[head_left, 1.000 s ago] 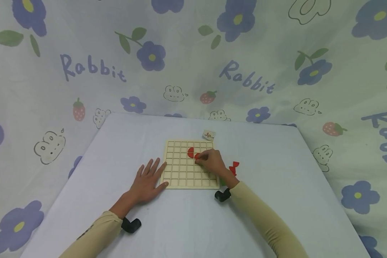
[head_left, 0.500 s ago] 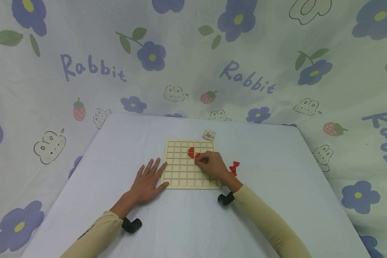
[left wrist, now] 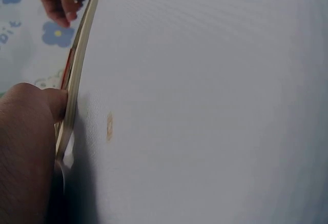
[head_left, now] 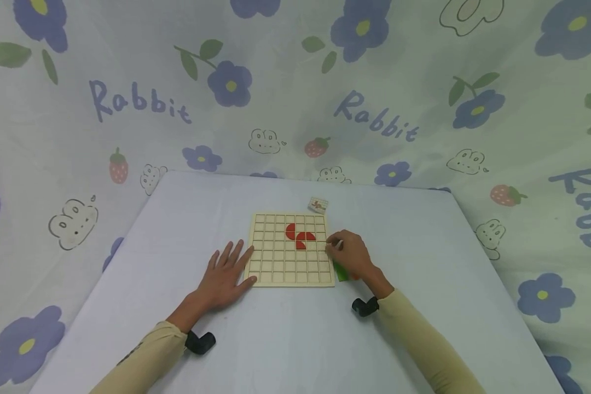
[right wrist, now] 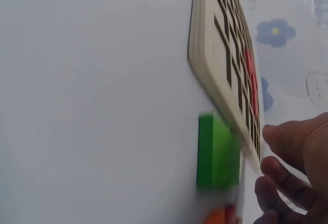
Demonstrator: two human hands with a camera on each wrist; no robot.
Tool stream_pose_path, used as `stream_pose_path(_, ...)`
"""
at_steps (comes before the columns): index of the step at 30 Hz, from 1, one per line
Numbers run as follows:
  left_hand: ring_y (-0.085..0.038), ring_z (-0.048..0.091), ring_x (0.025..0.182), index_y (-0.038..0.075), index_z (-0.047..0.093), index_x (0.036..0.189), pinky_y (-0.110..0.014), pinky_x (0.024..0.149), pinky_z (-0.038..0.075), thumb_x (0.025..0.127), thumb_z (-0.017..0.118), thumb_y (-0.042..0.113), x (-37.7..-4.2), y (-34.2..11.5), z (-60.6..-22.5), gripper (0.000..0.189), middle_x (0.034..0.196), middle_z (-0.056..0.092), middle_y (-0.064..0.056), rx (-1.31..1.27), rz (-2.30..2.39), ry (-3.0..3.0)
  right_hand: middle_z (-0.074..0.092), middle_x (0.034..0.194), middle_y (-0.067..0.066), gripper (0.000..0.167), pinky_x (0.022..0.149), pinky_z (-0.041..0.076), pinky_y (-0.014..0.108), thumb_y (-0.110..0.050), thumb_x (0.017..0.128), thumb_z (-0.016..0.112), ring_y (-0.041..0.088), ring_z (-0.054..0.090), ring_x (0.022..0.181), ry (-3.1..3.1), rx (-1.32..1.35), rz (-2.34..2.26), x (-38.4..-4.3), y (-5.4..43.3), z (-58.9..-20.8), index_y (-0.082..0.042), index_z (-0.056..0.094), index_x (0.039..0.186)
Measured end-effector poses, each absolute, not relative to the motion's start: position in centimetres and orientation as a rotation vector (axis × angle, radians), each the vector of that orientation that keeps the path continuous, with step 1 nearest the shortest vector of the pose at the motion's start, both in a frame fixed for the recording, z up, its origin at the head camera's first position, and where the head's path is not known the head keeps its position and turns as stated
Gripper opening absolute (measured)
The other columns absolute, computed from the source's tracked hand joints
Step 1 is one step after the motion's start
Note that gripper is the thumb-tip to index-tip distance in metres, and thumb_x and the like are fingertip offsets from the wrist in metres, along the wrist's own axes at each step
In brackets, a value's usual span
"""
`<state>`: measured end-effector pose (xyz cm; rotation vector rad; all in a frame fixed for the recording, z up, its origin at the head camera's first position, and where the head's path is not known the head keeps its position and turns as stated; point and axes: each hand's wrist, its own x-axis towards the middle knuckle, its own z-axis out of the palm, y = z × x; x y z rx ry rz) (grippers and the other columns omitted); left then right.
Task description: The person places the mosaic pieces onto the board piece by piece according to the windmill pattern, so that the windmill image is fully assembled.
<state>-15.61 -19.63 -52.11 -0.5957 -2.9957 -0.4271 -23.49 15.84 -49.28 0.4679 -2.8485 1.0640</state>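
Nearest the person, the left hand [head_left: 221,280] lies on the tabletop [head_left: 276,339], fingers spread, thumb and one fingertip at the left edge of the gridded board [head_left: 280,266], presumably to prevent shifting. A green block [right wrist: 218,155] and an orange piece [right wrist: 218,218] sit beside the board's right edge, apparently for easy reach. The right hand [head_left: 353,254] is at that edge, fingers bent, thumb apart, nothing visible between. Red pieces [head_left: 311,237] occupy board cells, which likely locate them. Beyond lies a small printed card [head_left: 318,205], clear of both hands.
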Motion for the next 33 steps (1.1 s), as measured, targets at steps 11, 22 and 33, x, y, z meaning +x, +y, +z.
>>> stream_pose_path(11,-0.038,0.006,0.148,0.014,0.024,0.158,-0.062,0.112,0.008,0.098,0.042,0.059,-15.7,-19.7,-52.1,0.077,0.162,0.013,-0.015,-0.595,-0.406,-3.023,0.06,0.106,0.011,0.036,0.076,0.052,0.039,-0.026,0.087,0.076,0.025,0.058,0.09,-3.029,0.131,0.818,-23.6,20.9,-49.5,-0.005,0.071,0.115)
stream_pose_path(22,-0.039,0.009,0.147,0.013,0.027,0.157,-0.063,0.111,0.01,0.098,0.046,0.056,-15.5,-19.6,-52.1,0.076,0.161,0.016,-0.016,-0.599,-0.418,-3.001,0.064,0.098,0.012,0.024,0.071,0.052,0.037,-0.015,0.086,0.077,0.027,0.056,0.086,-3.013,0.122,0.953,-23.0,22.1,-49.1,-0.003,0.073,0.106)
stream_pose_path(33,-0.038,0.007,0.148,0.014,0.025,0.157,-0.062,0.112,0.008,0.098,0.044,0.057,-15.6,-19.7,-52.3,0.076,0.162,0.014,-0.015,-0.603,-0.428,-3.004,0.063,0.09,0.008,0.022,0.067,0.05,0.031,-0.012,0.084,0.077,0.025,0.054,0.083,-3.104,0.06,1.105,-23.4,22.1,-48.5,-0.006,0.073,0.105)
